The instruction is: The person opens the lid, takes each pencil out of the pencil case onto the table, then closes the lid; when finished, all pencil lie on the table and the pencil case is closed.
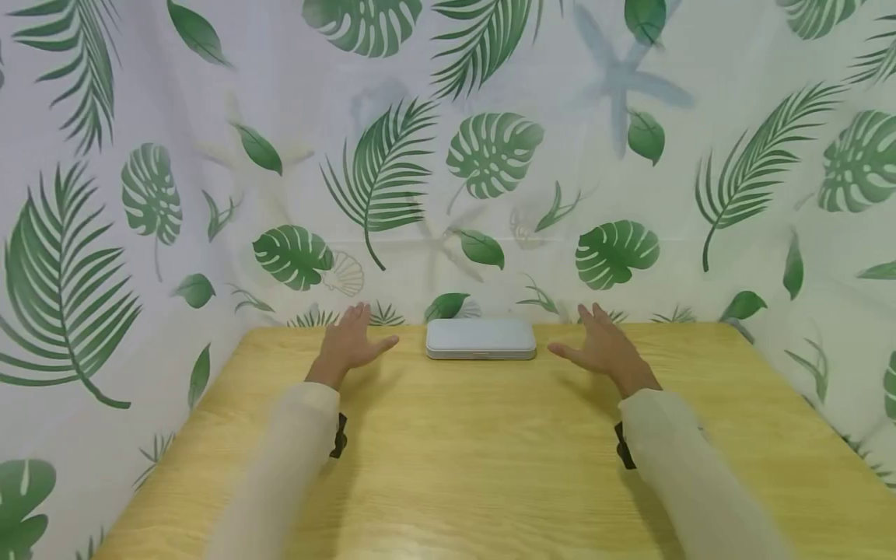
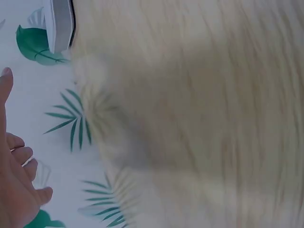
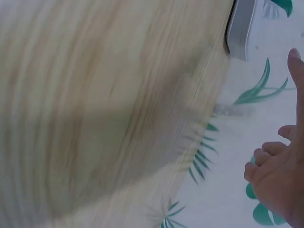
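Observation:
A white rounded flat case [image 1: 481, 339] lies closed at the table's far edge, with a small catch on its front. To its left, my left hand [image 1: 348, 340] hovers over the table, thumb pointing toward the case, not touching it. On the other side my right hand [image 1: 600, 347] is held the same way, its thumb near the case's right end but apart from it. Both hands are empty. One end of the case [image 2: 60, 23] shows at the top of the left wrist view, the other end of the case [image 3: 241, 29] at the top of the right wrist view.
The light wood table [image 1: 476, 451] stretches toward me. Behind it and along both sides hangs a white curtain [image 1: 532, 257] printed with green leaves, starfish and shells. Dark straps with small devices sit at both sleeve cuffs [image 1: 311, 404].

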Demonstrator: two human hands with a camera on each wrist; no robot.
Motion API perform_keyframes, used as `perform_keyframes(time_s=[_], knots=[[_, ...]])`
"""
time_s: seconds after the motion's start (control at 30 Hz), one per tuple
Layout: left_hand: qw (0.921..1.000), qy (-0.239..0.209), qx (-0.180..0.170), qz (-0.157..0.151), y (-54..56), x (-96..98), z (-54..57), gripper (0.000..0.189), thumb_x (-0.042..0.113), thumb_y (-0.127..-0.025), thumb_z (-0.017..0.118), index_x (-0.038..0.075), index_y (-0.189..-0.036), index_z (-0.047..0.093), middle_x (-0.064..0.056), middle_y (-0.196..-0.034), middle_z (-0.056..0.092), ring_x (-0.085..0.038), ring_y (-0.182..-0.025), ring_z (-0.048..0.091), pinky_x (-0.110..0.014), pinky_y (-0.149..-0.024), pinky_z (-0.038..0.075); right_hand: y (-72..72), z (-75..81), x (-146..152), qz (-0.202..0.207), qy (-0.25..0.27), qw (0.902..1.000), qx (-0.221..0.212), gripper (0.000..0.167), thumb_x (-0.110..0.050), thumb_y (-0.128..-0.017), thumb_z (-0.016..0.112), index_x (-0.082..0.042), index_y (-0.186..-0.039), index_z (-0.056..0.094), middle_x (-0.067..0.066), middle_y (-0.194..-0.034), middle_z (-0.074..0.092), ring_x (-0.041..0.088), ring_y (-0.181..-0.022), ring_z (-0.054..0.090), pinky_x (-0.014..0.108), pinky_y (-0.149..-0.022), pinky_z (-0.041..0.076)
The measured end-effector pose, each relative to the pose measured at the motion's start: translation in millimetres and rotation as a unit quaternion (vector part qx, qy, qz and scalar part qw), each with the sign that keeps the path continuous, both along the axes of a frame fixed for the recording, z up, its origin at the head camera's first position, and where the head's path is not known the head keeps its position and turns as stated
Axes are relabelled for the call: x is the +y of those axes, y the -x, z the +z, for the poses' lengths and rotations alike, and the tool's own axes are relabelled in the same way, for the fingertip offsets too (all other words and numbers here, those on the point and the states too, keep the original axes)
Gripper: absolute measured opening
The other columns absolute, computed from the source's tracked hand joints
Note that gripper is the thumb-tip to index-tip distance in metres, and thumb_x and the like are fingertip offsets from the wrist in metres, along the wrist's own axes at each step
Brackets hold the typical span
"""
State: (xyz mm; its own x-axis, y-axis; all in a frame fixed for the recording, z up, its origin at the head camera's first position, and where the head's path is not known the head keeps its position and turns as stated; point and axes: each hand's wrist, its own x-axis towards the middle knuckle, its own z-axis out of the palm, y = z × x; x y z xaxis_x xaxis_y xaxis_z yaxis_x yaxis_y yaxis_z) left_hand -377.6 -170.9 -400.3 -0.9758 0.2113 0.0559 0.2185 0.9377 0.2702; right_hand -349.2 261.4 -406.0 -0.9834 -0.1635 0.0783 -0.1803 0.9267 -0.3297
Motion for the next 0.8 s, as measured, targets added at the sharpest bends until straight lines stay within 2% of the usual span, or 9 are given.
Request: perform_keyframes(time_s=[0.17,0.3,0.4,0.47,0.53,0.6,0.63,0.7,0.8], knots=[[0.9937,-0.1,-0.051,0.007,8.6,24.5,-20.4,0.089,0.053,-0.092,0.05,-0.003,-0.15,0.013,-0.021,-0.158,0.016,-0.036,-0.146,0.017,-0.051,-0.119,0.017,12.9,-5.5,-19.8,0.011,0.072,0.9967,-0.034,0.102,-0.058,-0.088,0.054,0.008,-0.149,0.005,0.032,-0.155,0.008,0.051,-0.14,0.014,0.063,-0.113,0.018],[0.9862,-0.154,-0.06,0.004,16.4,49.8,-34.7,0.082,0.045,-0.094,0.053,-0.003,-0.15,0.016,-0.021,-0.156,0.022,-0.037,-0.143,0.024,-0.047,-0.119,0.022,24.5,-12.4,-38.1,0.008,0.096,0.9945,-0.042,0.095,-0.049,-0.091,0.056,0.01,-0.148,0.007,0.032,-0.153,0.014,0.05,-0.138,0.021,0.06,-0.113,0.023],[0.981,-0.182,-0.066,-0.01,16.8,67.2,-42.3,0.074,0.039,-0.096,0.054,-0.001,-0.149,0.022,-0.02,-0.153,0.031,-0.035,-0.141,0.03,-0.045,-0.117,0.027,29.2,-17.7,-51.9,0.007,0.112,0.9918,-0.062,0.089,-0.042,-0.094,0.055,0.012,-0.147,0.007,0.033,-0.153,0.015,0.049,-0.139,0.021,0.058,-0.114,0.023],[0.9794,-0.19,-0.067,-0.018,15.9,76.1,-45.9,0.06,0.036,-0.096,0.054,-0.001,-0.14,0.036,-0.018,-0.138,0.049,-0.031,-0.131,0.045,-0.041,-0.11,0.037,30.1,-21.0,-59.7,0.006,0.118,0.99,-0.078,0.087,-0.04,-0.096,0.052,0.012,-0.147,0.005,0.033,-0.153,0.013,0.048,-0.14,0.019,0.057,-0.115,0.022],[0.9803,-0.186,-0.062,-0.025,14.6,82.2,-48.3,0.042,0.033,-0.097,0.054,0.001,-0.122,0.047,-0.012,-0.109,0.059,-0.025,-0.108,0.056,-0.035,-0.092,0.046,30.0,-24.8,-65.7,0.009,0.117,0.9895,-0.085,0.082,-0.036,-0.097,0.051,0.012,-0.147,0.007,0.032,-0.154,0.013,0.047,-0.141,0.018,0.055,-0.116,0.02],[0.9818,-0.18,-0.051,-0.033,13.6,85.9,-49.2,0.027,0.03,-0.097,0.053,0.004,-0.103,0.049,-0.006,-0.084,0.051,-0.021,-0.084,0.052,-0.032,-0.074,0.044,29.5,-28.3,-70.1,0.012,0.108,0.9907,-0.082,0.071,-0.034,-0.098,0.049,0.012,-0.144,0.019,0.032,-0.149,0.027,0.045,-0.138,0.028,0.054,-0.114,0.027],[0.983,-0.174,-0.046,-0.037,13.5,87.1,-49.5,0.024,0.029,-0.098,0.053,0.006,-0.096,0.046,-0.004,-0.077,0.044,-0.02,-0.077,0.047,-0.031,-0.068,0.04,28.9,-29.5,-71.8,0.012,0.104,0.9915,-0.077,0.066,-0.033,-0.099,0.049,0.012,-0.141,0.026,0.032,-0.145,0.034,0.044,-0.134,0.034,0.054,-0.111,0.031],[0.9847,-0.165,-0.033,-0.043,13.2,88.5,-49.5,0.021,0.025,-0.098,0.053,0.007,-0.092,0.046,-0.002,-0.074,0.042,-0.018,-0.072,0.045,-0.029,-0.064,0.037,28.4,-32.0,-74.8,0.012,0.093,0.9933,-0.068,0.058,-0.031,-0.099,0.048,0.011,-0.137,0.033,0.031,-0.14,0.04,0.043,-0.131,0.039,0.054,-0.109,0.034],[0.988,-0.147,-0.014,-0.048,14.4,89.1,-49.6,0.016,0.021,-0.097,0.054,0.006,-0.092,0.05,-0.005,-0.077,0.051,-0.018,-0.072,0.045,-0.029,-0.064,0.038,29.5,-35.1,-78.0,0.008,0.081,0.9949,-0.059,0.055,-0.029,-0.099,0.048,0.01,-0.136,0.037,0.031,-0.14,0.041,0.043,-0.13,0.041,0.053,-0.108,0.035]])
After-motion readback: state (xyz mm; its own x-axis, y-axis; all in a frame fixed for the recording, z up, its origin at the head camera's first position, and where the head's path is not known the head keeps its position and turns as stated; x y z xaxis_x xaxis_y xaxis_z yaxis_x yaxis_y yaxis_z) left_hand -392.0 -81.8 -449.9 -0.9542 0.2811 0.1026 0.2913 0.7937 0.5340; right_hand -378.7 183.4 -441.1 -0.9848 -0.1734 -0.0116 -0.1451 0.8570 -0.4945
